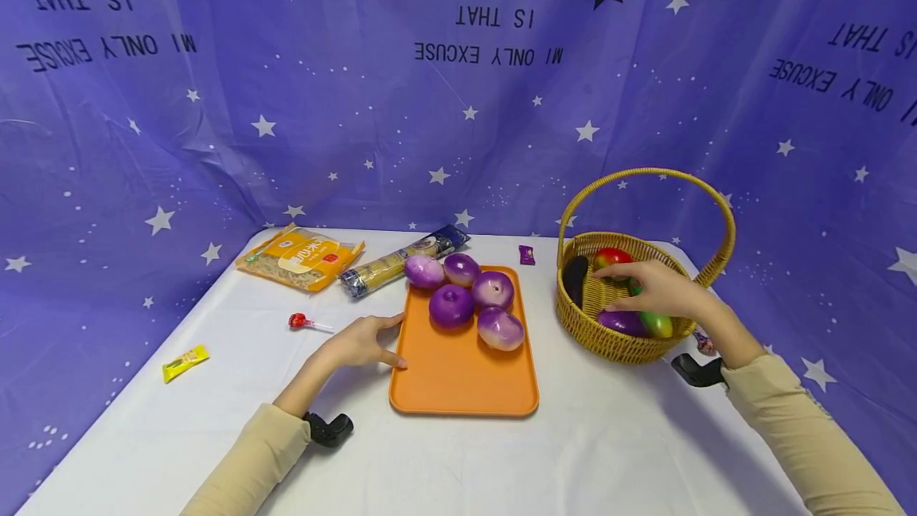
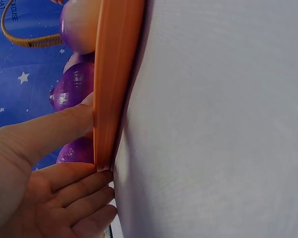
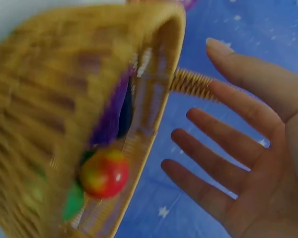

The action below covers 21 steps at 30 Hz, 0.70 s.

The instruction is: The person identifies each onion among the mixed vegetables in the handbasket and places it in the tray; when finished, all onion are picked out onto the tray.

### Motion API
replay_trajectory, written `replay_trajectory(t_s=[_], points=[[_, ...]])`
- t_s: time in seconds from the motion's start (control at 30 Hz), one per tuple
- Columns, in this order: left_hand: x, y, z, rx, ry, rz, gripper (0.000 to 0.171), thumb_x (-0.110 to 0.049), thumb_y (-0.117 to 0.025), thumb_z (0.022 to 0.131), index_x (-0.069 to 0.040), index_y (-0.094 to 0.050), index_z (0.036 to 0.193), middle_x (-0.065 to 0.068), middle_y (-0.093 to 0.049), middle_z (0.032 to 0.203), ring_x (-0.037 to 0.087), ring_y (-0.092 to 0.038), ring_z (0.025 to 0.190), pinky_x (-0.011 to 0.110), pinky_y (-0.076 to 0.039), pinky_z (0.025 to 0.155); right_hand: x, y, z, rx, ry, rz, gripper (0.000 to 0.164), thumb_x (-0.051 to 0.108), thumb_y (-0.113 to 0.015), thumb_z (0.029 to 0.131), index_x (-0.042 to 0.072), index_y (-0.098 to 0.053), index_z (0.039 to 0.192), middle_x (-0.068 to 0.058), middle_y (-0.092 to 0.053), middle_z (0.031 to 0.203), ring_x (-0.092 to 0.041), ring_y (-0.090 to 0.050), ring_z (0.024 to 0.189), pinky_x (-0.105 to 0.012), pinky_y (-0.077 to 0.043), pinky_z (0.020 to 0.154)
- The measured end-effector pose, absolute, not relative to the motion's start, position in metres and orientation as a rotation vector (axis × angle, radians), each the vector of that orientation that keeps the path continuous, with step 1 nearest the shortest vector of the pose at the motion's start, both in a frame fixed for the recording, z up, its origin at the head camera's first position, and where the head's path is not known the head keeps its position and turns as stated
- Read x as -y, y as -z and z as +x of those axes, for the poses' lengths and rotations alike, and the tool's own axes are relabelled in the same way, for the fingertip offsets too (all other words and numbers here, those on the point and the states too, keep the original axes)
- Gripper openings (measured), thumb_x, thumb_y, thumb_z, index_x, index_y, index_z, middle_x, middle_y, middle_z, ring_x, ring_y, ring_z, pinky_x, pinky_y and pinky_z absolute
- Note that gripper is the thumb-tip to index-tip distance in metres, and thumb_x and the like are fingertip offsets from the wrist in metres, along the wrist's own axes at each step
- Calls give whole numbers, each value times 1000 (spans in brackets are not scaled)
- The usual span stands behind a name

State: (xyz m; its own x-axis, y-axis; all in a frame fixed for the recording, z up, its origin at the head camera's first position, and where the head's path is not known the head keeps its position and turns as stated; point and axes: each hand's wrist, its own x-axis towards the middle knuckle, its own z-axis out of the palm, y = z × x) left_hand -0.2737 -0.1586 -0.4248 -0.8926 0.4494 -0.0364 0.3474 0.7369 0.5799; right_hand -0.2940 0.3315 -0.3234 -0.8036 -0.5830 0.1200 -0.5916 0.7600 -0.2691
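Note:
My left hand (image 1: 361,341) rests at the left edge of an orange tray (image 1: 458,388), its thumb and fingertips touching the rim (image 2: 118,74) with the fingers fairly straight. Several round purple-and-white vegetables that look like onions (image 1: 451,307) sit in the tray's far half. Over the wicker basket (image 1: 609,345) my right hand (image 1: 662,287) reaches in with spread fingers and holds nothing. Inside lie a dark eggplant (image 1: 575,281), a red fruit (image 1: 612,257), a purple eggplant (image 1: 622,323) and a green fruit (image 1: 655,325). In the right wrist view a red-yellow fruit (image 3: 105,173) shows near the basket rim.
An orange bag of grain (image 1: 301,257) and a long pack of noodles (image 1: 404,261) lie at the back left. Nearer are a red lollipop (image 1: 299,321) and a yellow wrapped sweet (image 1: 185,362). A purple sweet (image 1: 526,255) lies behind the tray. The basket's tall handle (image 1: 648,171) arches above it.

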Motion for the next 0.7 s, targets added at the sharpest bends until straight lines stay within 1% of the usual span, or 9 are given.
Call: replay_trajectory(t_s=[0.07, 0.13, 0.2, 0.23, 0.3, 0.37, 0.53, 0.63, 0.7], points=[[159, 425, -274, -2766, -872, 635, 91, -35, -85, 70, 2, -43, 142, 24, -46, 141, 42, -39, 132, 53, -30, 110, -336, 319, -301, 2939, -466, 976, 49, 28, -78, 82, 14, -64, 126, 1, -67, 102, -10, -54, 69, -30, -49, 67], [160, 426, -274, -2765, -874, 635, 91, -35, -86, 70, 2, -43, 142, 24, -45, 141, 42, -39, 132, 53, -30, 110, -339, 316, -307, 2968, -488, 982, 48, 26, -78, 82, 12, -64, 125, -3, -67, 111, -19, -62, 86, -37, -54, 77], [160, 426, -274, -2765, -874, 636, 91, -35, -86, 70, 2, -43, 142, 24, -45, 141, 43, -38, 132, 53, -30, 110, -341, 313, -314, 3001, -510, 995, 50, 29, -78, 82, 10, -64, 126, -7, -66, 116, -27, -62, 102, -46, -53, 86], [161, 426, -274, -2765, -876, 638, 91, -35, -86, 70, 2, -43, 142, 24, -45, 141, 43, -39, 132, 53, -30, 110, -341, 312, -317, 3022, -511, 1003, 51, 30, -77, 83, 9, -63, 126, -8, -66, 117, -30, -61, 106, -49, -52, 89], [161, 426, -274, -2763, -882, 640, 91, -35, -86, 70, 2, -44, 142, 24, -46, 141, 43, -39, 131, 53, -30, 110, -342, 311, -325, 3065, -531, 1031, 53, 34, -76, 83, 8, -62, 127, -10, -65, 120, -34, -59, 110, -51, -50, 92], [160, 427, -275, -2760, -887, 644, 91, -35, -86, 70, 2, -44, 142, 24, -46, 141, 42, -39, 131, 53, -30, 110, -342, 312, -332, 3104, -535, 1073, 55, 36, -75, 83, 8, -62, 128, -10, -64, 122, -34, -59, 112, -51, -48, 94], [159, 428, -275, -2753, -885, 645, 90, -34, -85, 71, 3, -44, 142, 24, -46, 141, 41, -39, 132, 52, -30, 110, -342, 313, -344, 3291, -621, 1197, 57, 30, -74, 86, -1, -57, 131, -14, -61, 126, -33, -57, 114, -48, -49, 96], [159, 426, -274, -2756, -885, 637, 90, -34, -85, 71, 3, -44, 142, 24, -46, 141, 41, -39, 132, 52, -30, 110, -339, 313, -347, 3442, -715, 1216, 58, 25, -72, 87, -6, -52, 133, -20, -56, 131, -38, -51, 121, -47, -47, 98], [159, 426, -273, -2760, -882, 638, 90, -34, -85, 71, 3, -44, 142, 24, -46, 141, 42, -39, 132, 52, -30, 110, -337, 314, -348, 3522, -757, 1229, 58, 22, -71, 88, -7, -50, 134, -24, -53, 134, -41, -46, 126, -47, -45, 100]])
